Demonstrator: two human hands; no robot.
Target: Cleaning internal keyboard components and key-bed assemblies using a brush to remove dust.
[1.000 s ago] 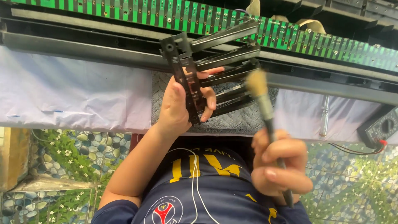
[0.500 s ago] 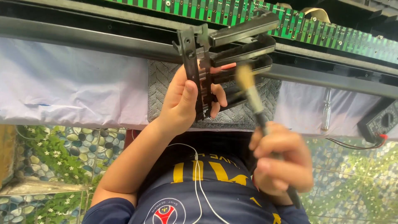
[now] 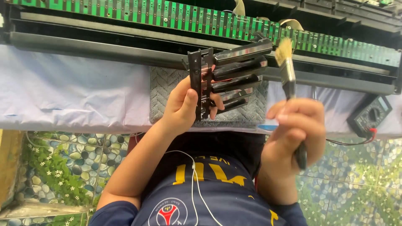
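Pebble-patterned floor tiles with small white flowers (image 3: 63, 167) fill the bottom of the view, and above them runs a workbench draped in pale bluish-white cloth (image 3: 75, 96). Along the far edge of that bench sits a long opened keyboard chassis of dark metal rails (image 3: 104, 48), with a long green circuit board strip (image 3: 167, 19) lying along its far side. Next in size, a grey herringbone-textured mat (image 3: 165, 92) lies on the cloth right in front of the person. Over that mat, the left hand (image 3: 182, 104) is wrapped around a black plastic block of piano keys (image 3: 222, 81), thumb pressed on the near face and fingers curled round the far side, the glossy black keys fanning out to the right. Just beside those keys, not touching them, stands the tan bristle head of a flat paintbrush with a metal ferrule and dark handle (image 3: 287, 69), upright and gripped low on the handle by the right hand (image 3: 295, 127), fingers closed tight around it. Off at the right edge, a dark handheld multimeter with a round dial (image 3: 370, 115) rests on the cloth, and thin white earphone wires (image 3: 193, 180) trail down the navy shirt
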